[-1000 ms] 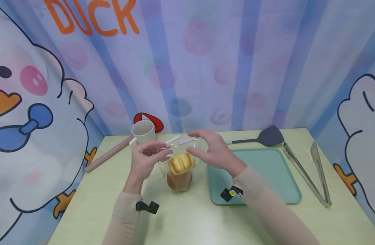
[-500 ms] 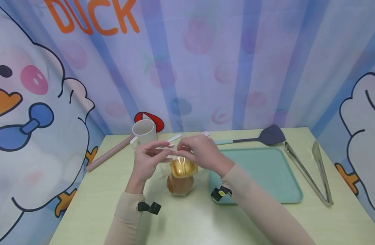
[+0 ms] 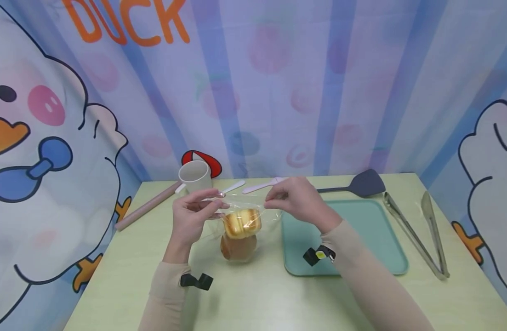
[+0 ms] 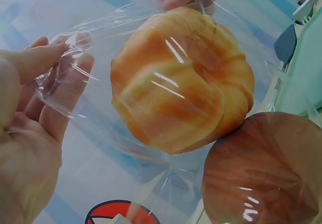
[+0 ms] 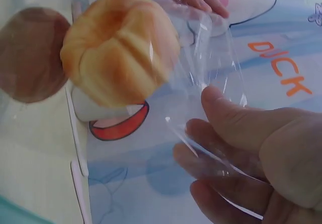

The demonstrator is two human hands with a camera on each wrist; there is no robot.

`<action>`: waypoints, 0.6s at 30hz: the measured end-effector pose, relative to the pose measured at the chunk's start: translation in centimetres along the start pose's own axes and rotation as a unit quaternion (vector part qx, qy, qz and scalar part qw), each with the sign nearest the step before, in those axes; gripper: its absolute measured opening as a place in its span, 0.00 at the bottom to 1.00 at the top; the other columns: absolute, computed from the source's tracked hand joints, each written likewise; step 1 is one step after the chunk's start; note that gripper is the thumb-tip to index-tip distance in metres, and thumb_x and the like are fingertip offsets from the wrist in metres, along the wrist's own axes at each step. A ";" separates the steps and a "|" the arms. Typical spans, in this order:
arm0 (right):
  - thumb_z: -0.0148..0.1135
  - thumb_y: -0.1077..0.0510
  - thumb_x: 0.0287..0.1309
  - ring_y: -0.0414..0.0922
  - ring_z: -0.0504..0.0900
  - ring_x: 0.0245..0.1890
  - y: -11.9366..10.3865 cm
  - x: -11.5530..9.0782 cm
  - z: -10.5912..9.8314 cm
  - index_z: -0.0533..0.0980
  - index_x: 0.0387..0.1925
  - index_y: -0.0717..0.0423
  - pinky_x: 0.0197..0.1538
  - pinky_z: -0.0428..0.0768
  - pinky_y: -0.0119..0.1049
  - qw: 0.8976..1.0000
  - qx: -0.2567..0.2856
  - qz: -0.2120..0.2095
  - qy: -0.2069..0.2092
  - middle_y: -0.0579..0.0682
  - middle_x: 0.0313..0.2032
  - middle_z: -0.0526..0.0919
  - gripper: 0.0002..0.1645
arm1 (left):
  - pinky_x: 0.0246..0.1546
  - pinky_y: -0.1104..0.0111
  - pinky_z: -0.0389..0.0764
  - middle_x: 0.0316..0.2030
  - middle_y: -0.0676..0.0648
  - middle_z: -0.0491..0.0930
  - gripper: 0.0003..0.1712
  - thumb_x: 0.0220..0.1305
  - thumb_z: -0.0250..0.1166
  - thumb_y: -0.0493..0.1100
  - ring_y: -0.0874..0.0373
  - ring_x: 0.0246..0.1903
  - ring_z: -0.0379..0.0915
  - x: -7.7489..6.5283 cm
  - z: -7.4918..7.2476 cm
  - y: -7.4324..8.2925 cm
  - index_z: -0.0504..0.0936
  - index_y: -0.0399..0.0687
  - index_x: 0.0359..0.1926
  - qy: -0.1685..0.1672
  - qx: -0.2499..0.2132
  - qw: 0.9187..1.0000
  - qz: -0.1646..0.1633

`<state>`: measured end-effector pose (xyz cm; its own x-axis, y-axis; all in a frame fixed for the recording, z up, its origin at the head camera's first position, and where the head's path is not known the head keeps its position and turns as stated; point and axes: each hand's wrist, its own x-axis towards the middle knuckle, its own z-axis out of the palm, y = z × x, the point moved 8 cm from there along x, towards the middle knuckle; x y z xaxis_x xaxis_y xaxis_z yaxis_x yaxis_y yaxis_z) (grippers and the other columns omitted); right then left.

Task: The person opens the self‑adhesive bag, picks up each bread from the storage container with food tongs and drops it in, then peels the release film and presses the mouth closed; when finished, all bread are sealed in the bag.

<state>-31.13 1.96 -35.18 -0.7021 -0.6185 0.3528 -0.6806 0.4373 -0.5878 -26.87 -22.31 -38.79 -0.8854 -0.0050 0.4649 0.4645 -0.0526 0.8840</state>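
Between both hands hangs a clear plastic bag (image 5: 201, 48) with two bread pieces inside. The upper one is a golden, ridged bun (image 4: 181, 83); below it sits a round brown bun (image 4: 261, 168). My left hand (image 3: 190, 216) pinches the left edge of the bag's top between thumb and fingers. On the other side, my right hand (image 3: 299, 202) pinches the right edge, thumb against fingers, as the right wrist view shows. The film is stretched across between them, above the golden bun. Whether the lower bun touches the table cannot be told.
Behind the left hand stands a white mug (image 3: 195, 177), with a pinkish rolling pin (image 3: 150, 207) beside it. Two small pale utensils, one a lilac one (image 3: 259, 187), lie at the back. To the right are a green tray (image 3: 356, 234), a dark spatula (image 3: 366, 183) and metal tongs (image 3: 416, 243).
My right hand first moved in to meet the left at the bag's top, then drew back to the right, pulling the film taut. The left hand shifted slightly left.
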 end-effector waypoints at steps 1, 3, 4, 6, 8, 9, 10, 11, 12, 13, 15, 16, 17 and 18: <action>0.77 0.54 0.61 0.35 0.86 0.31 0.4 -0.2 -0.1 0.90 0.33 0.48 0.38 0.85 0.37 1.000 0.013 0.004 0.001 0.39 0.31 0.90 0.03 | 0.34 0.56 0.90 0.42 0.40 0.91 0.14 0.65 0.71 0.28 0.54 0.36 0.91 0.0 -0.2 0.0 0.85 0.27 0.51 0.004 -0.006 1.000 0.001; 0.77 0.56 0.62 0.37 0.87 0.32 0.9 -0.4 -0.4 0.91 0.34 0.51 0.39 0.86 0.37 0.999 0.039 0.009 0.007 0.41 0.31 0.90 0.04 | 0.36 0.56 0.90 0.41 0.42 0.91 0.13 0.65 0.71 0.27 0.54 0.36 0.91 -0.1 -0.4 0.1 0.87 0.30 0.51 0.009 -0.015 1.000 0.003; 0.77 0.57 0.61 0.38 0.88 0.32 1.2 -0.5 -0.6 0.91 0.34 0.52 0.39 0.87 0.37 0.998 0.053 0.013 0.013 0.42 0.31 0.91 0.03 | 0.37 0.56 0.90 0.41 0.44 0.91 0.13 0.65 0.71 0.27 0.54 0.36 0.91 -0.1 -0.5 0.1 0.87 0.32 0.51 0.009 -0.019 1.000 0.004; 0.78 0.58 0.60 0.41 0.89 0.32 1.6 -0.8 -0.9 0.91 0.35 0.52 0.39 0.87 0.37 0.996 0.082 0.028 0.030 0.43 0.32 0.91 0.03 | 0.40 0.56 0.89 0.42 0.46 0.91 0.14 0.64 0.70 0.26 0.53 0.36 0.91 -0.2 -0.6 0.2 0.87 0.31 0.51 0.007 -0.029 1.000 0.007; 0.78 0.59 0.58 0.44 0.90 0.32 2.0 -1.1 -1.2 0.91 0.35 0.54 0.38 0.87 0.37 0.992 0.113 0.043 0.048 0.46 0.32 0.91 0.03 | 0.42 0.56 0.89 0.42 0.47 0.91 0.15 0.64 0.70 0.25 0.53 0.37 0.91 -0.3 -0.5 0.2 0.86 0.29 0.52 0.004 -0.036 0.999 0.011; 0.79 0.60 0.58 0.46 0.90 0.32 2.3 -1.2 -1.4 0.90 0.36 0.55 0.37 0.87 0.37 0.989 0.129 0.050 0.054 0.47 0.32 0.91 0.04 | 0.42 0.56 0.89 0.43 0.47 0.91 0.15 0.64 0.70 0.24 0.53 0.37 0.91 -0.3 -0.5 0.2 0.86 0.29 0.52 0.003 -0.039 0.999 0.012; 0.79 0.62 0.57 0.47 0.91 0.31 2.4 -1.3 -1.5 0.90 0.37 0.55 0.37 0.88 0.36 0.987 0.142 0.055 0.059 0.48 0.32 0.91 0.05 | 0.42 0.55 0.89 0.43 0.46 0.91 0.15 0.64 0.69 0.24 0.53 0.38 0.91 -0.4 -0.5 0.2 0.86 0.29 0.52 0.002 -0.041 0.999 0.014; 0.79 0.62 0.57 0.48 0.91 0.31 2.6 -1.4 -1.5 0.90 0.37 0.56 0.37 0.88 0.36 0.984 0.154 0.059 0.060 0.49 0.32 0.92 0.06 | 0.41 0.56 0.89 0.44 0.46 0.91 0.16 0.64 0.69 0.23 0.53 0.38 0.91 -0.4 -0.5 0.2 0.86 0.29 0.53 0.003 -0.043 0.999 0.015; 0.78 0.63 0.58 0.48 0.91 0.31 2.7 -1.5 -1.6 0.90 0.38 0.57 0.37 0.88 0.36 0.983 0.163 0.060 0.060 0.50 0.33 0.92 0.06 | 0.40 0.56 0.89 0.44 0.44 0.91 0.16 0.64 0.69 0.23 0.53 0.38 0.91 -0.5 -0.6 0.2 0.87 0.32 0.52 0.004 -0.045 0.999 0.016; 0.77 0.64 0.58 0.49 0.91 0.32 2.7 -1.6 -1.6 0.89 0.39 0.57 0.37 0.88 0.37 0.982 0.169 0.058 0.059 0.50 0.33 0.92 0.06 | 0.39 0.55 0.89 0.44 0.43 0.91 0.17 0.63 0.69 0.22 0.52 0.38 0.91 -0.5 -0.6 0.3 0.87 0.32 0.53 0.006 -0.049 0.999 0.017; 0.75 0.64 0.61 0.50 0.91 0.32 2.7 -1.7 -1.7 0.89 0.41 0.58 0.38 0.89 0.37 0.982 0.177 0.045 0.053 0.51 0.35 0.92 0.06 | 0.38 0.56 0.89 0.45 0.43 0.91 0.20 0.62 0.68 0.21 0.53 0.38 0.91 -0.6 -0.7 0.3 0.87 0.35 0.54 0.010 -0.052 0.999 0.013; 0.74 0.65 0.62 0.49 0.91 0.34 2.7 -1.8 -1.7 0.89 0.42 0.59 0.39 0.89 0.37 0.982 0.179 0.039 0.052 0.51 0.35 0.92 0.06 | 0.37 0.55 0.89 0.46 0.41 0.90 0.21 0.62 0.68 0.20 0.53 0.38 0.91 -0.6 -0.8 0.2 0.87 0.35 0.54 0.011 -0.054 0.998 0.009; 0.73 0.65 0.63 0.49 0.91 0.35 2.7 -1.8 -1.8 0.88 0.42 0.59 0.40 0.89 0.37 0.982 0.180 0.033 0.052 0.51 0.36 0.91 0.06 | 0.37 0.55 0.90 0.47 0.41 0.90 0.22 0.62 0.68 0.20 0.53 0.38 0.91 -0.6 -0.8 0.2 0.87 0.35 0.55 0.012 -0.054 0.998 0.002; 0.71 0.65 0.65 0.50 0.90 0.35 2.7 -1.8 -1.8 0.88 0.43 0.60 0.41 0.89 0.37 0.982 0.181 0.025 0.053 0.51 0.37 0.91 0.06 | 0.36 0.54 0.89 0.47 0.42 0.90 0.23 0.61 0.68 0.20 0.53 0.39 0.91 -0.6 -0.8 0.1 0.87 0.36 0.56 0.011 -0.056 0.998 -0.003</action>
<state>-32.08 5.42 -36.09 -0.7642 -0.5214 0.3796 -0.5390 0.1930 -0.8199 -26.35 -23.10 -39.02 -0.8890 -0.0271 0.4570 0.4550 -0.1632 0.8754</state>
